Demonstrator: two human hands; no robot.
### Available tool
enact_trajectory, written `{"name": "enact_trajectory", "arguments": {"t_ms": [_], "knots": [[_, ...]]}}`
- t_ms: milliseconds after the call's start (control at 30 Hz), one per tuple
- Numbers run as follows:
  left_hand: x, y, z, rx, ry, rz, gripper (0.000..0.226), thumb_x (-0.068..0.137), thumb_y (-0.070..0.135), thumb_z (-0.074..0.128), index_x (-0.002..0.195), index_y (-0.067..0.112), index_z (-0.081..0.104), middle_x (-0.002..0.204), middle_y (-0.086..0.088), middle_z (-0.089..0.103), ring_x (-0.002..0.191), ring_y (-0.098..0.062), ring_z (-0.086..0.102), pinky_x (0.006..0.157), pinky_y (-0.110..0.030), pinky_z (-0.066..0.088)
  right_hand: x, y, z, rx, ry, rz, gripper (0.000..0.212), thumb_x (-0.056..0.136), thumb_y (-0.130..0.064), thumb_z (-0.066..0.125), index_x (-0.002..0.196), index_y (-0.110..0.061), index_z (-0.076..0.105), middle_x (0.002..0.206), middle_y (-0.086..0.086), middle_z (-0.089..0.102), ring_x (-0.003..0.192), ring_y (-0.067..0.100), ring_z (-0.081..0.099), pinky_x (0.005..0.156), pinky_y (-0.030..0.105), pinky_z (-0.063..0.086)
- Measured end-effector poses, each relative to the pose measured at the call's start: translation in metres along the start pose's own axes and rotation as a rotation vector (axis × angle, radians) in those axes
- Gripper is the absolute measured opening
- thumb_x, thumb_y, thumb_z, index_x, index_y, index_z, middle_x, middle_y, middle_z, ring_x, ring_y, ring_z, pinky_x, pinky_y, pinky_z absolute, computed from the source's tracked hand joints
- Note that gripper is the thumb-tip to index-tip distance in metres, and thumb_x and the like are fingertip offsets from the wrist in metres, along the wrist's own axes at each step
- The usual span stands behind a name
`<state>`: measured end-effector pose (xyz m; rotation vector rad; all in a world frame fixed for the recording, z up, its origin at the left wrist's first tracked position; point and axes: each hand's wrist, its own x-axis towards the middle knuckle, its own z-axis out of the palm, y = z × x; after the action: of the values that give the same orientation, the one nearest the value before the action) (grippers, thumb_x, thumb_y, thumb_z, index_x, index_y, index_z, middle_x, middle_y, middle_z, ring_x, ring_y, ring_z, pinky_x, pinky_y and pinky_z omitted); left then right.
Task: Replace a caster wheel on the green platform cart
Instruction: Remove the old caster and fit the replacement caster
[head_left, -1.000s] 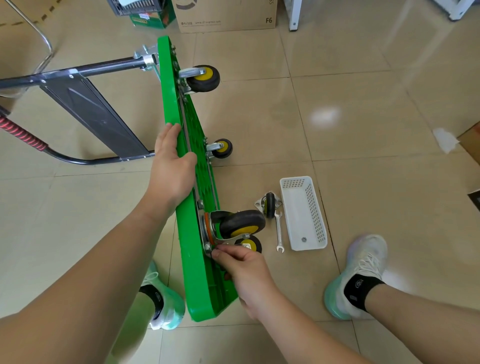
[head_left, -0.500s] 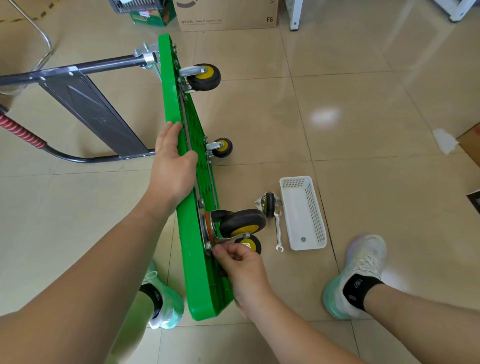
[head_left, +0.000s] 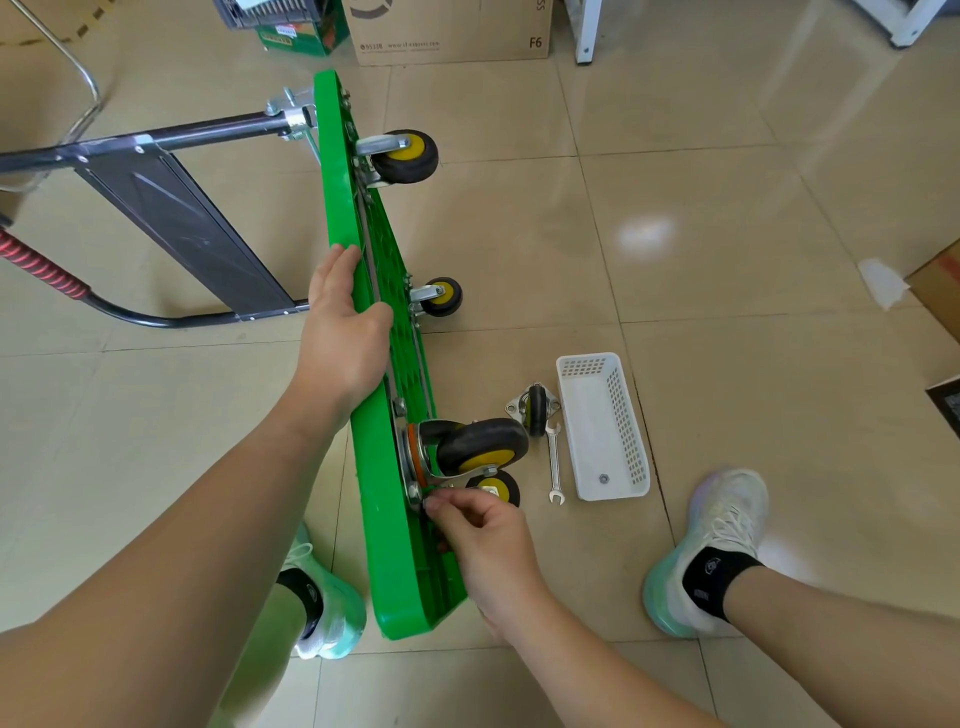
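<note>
The green platform cart (head_left: 374, 499) stands on its long edge on the tiled floor, wheels facing right. My left hand (head_left: 343, 332) grips its upper edge, thumb on the underside. A black caster with a yellow hub (head_left: 480, 447) sits on its mounting plate near the cart's near end. My right hand (head_left: 478, 525) pinches a small fastener at the plate's lower corner. A loose caster wheel (head_left: 535, 410) lies on the floor beside a silver open-end wrench (head_left: 554, 462).
A white perforated basket (head_left: 623, 431) holding one nut lies right of the wrench. The folded grey cart handle (head_left: 171, 208) stretches left. Cardboard boxes (head_left: 452, 26) stand at the back. My shoes (head_left: 711, 545) rest either side of the cart.
My right hand's fingers have shifted slightly at the plate corner. The cart and my left hand have stayed in place.
</note>
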<state>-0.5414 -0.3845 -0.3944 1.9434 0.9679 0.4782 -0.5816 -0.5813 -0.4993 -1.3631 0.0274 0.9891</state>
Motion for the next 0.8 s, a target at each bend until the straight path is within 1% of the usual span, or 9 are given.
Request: {"name": "enact_trajectory", "arguments": {"t_ms": [67, 167, 233, 333, 467, 533, 633, 733, 800], "knots": [[0.0003, 0.0002, 0.0001, 0.001, 0.000, -0.003, 0.067, 0.097, 0.005, 0.047, 0.160, 0.022, 0.030, 0.167, 0.010, 0.018, 0.152, -0.006, 0.018, 0.116, -0.017, 0.016, 0.0001, 0.0003, -0.0002, -0.019, 0.002, -0.030, 0.009, 0.091, -0.022, 0.074, 0.093, -0.028, 0.080, 0.090, -0.005, 0.078, 0.081, 0.003, 0.071, 0.068, 0.016, 0.053], [0.0002, 0.0005, 0.0005, 0.003, 0.001, -0.003, 0.067, 0.097, 0.005, 0.047, 0.160, 0.023, 0.030, 0.167, 0.011, 0.018, 0.151, -0.005, 0.018, 0.112, -0.013, 0.015, 0.0000, 0.0018, 0.0014, -0.030, -0.003, -0.055, 0.017, 0.093, -0.020, 0.071, 0.094, -0.035, 0.079, 0.094, -0.008, 0.077, 0.089, 0.005, 0.072, 0.074, 0.016, 0.055], [0.0001, 0.0001, 0.0007, 0.006, -0.002, -0.002, 0.067, 0.097, 0.005, 0.047, 0.160, 0.022, 0.030, 0.167, 0.010, 0.017, 0.151, -0.005, 0.017, 0.111, -0.012, 0.014, -0.0003, 0.0027, 0.0021, -0.031, -0.012, -0.053, 0.018, 0.094, -0.020, 0.070, 0.096, -0.036, 0.079, 0.097, -0.009, 0.077, 0.093, 0.006, 0.072, 0.076, 0.016, 0.055], [0.0004, -0.0007, 0.0003, 0.012, -0.005, -0.002, 0.068, 0.097, 0.006, 0.047, 0.160, 0.022, 0.029, 0.167, 0.010, 0.017, 0.152, -0.006, 0.017, 0.112, -0.013, 0.013, -0.0004, 0.0032, 0.0012, -0.038, -0.013, -0.049, 0.013, 0.094, -0.024, 0.070, 0.097, -0.034, 0.079, 0.097, -0.009, 0.077, 0.093, 0.006, 0.072, 0.074, 0.017, 0.055], [0.0005, -0.0008, 0.0002, 0.009, -0.003, -0.003, 0.067, 0.097, 0.006, 0.047, 0.160, 0.023, 0.029, 0.167, 0.010, 0.017, 0.151, -0.006, 0.017, 0.112, -0.013, 0.014, -0.0006, 0.0025, 0.0003, -0.075, -0.011, -0.060, 0.010, 0.094, -0.026, 0.070, 0.094, -0.031, 0.078, 0.093, -0.009, 0.077, 0.089, 0.006, 0.072, 0.073, 0.017, 0.055], [0.0003, -0.0009, 0.0002, 0.011, -0.001, 0.000, 0.067, 0.098, 0.006, 0.047, 0.160, 0.022, 0.029, 0.167, 0.010, 0.017, 0.152, -0.006, 0.017, 0.112, -0.013, 0.013, -0.0007, 0.0016, 0.0014, -0.086, -0.012, -0.072, 0.012, 0.095, -0.022, 0.068, 0.095, -0.030, 0.077, 0.093, -0.009, 0.077, 0.089, 0.006, 0.072, 0.073, 0.017, 0.055], [0.0008, -0.0013, 0.0004, 0.010, -0.004, -0.001, 0.067, 0.098, 0.006, 0.048, 0.160, 0.022, 0.029, 0.168, 0.010, 0.017, 0.152, -0.006, 0.017, 0.112, -0.013, 0.013, -0.0015, 0.0016, 0.0048, -0.030, -0.016, -0.049, 0.019, 0.096, -0.017, 0.066, 0.094, -0.031, 0.077, 0.096, -0.009, 0.077, 0.091, 0.006, 0.073, 0.075, 0.017, 0.056], [0.0010, -0.0012, 0.0001, 0.005, -0.008, -0.003, 0.068, 0.098, 0.006, 0.048, 0.160, 0.023, 0.029, 0.167, 0.011, 0.017, 0.152, -0.006, 0.018, 0.115, -0.015, 0.014, -0.0033, 0.0037, 0.0069, 0.011, -0.013, -0.017, 0.018, 0.096, -0.021, 0.066, 0.096, -0.034, 0.078, 0.098, -0.006, 0.078, 0.093, 0.009, 0.073, 0.076, 0.020, 0.056], [0.0009, -0.0010, 0.0003, 0.002, -0.008, -0.006, 0.068, 0.098, 0.006, 0.048, 0.161, 0.023, 0.029, 0.167, 0.011, 0.016, 0.152, -0.006, 0.017, 0.114, -0.014, 0.014, -0.0038, 0.0037, 0.0061, -0.006, -0.010, -0.026, 0.016, 0.096, -0.024, 0.068, 0.094, -0.035, 0.078, 0.096, -0.006, 0.078, 0.090, 0.008, 0.073, 0.073, 0.018, 0.055]]}}
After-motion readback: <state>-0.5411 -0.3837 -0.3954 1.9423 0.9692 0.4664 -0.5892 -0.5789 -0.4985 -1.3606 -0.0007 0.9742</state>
